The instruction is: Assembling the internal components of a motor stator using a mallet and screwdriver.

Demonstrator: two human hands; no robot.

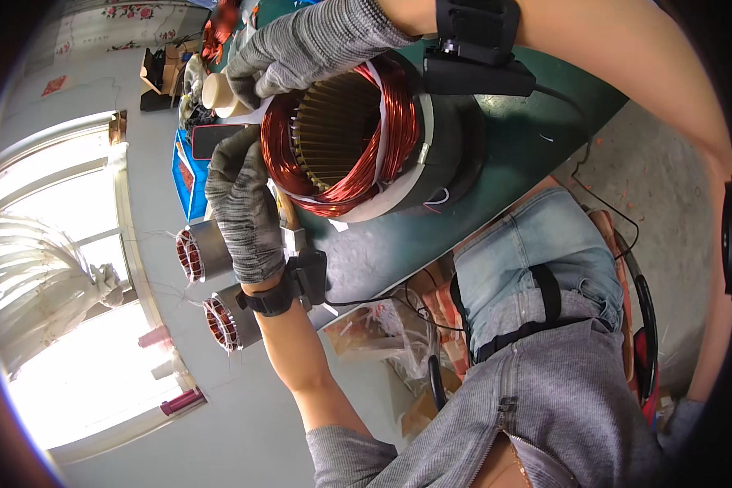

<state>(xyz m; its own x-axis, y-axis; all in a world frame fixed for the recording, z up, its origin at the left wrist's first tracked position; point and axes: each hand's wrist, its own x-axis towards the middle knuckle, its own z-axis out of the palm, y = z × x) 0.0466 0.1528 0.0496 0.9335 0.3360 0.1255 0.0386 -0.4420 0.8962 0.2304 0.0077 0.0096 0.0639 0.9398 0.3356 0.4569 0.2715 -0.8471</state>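
Note:
A large motor stator (451,159) lies on its side on the green table, its slotted bore (337,122) facing left. Thick bundles of red-brown copper winding (394,122) ring the opening, with strips of white insulation between them. My left hand (241,191), in a grey knit glove, is beside the winding's left edge with its fingers curled together. Over the top of the winding reaches my right hand (289,53), gloved alike, fingers bent down near its upper left rim. Whatever is between the fingers of either hand is hidden or too small to make out.
Two smaller wound stators (211,252) stand at the table's left end. Beyond my hands are a cream-coloured roll (218,93), a phone-like dark slab (213,141) and a blue tray (189,183). Black cables (366,302) run from my wrist devices. The table's near edge (455,234) borders my lap.

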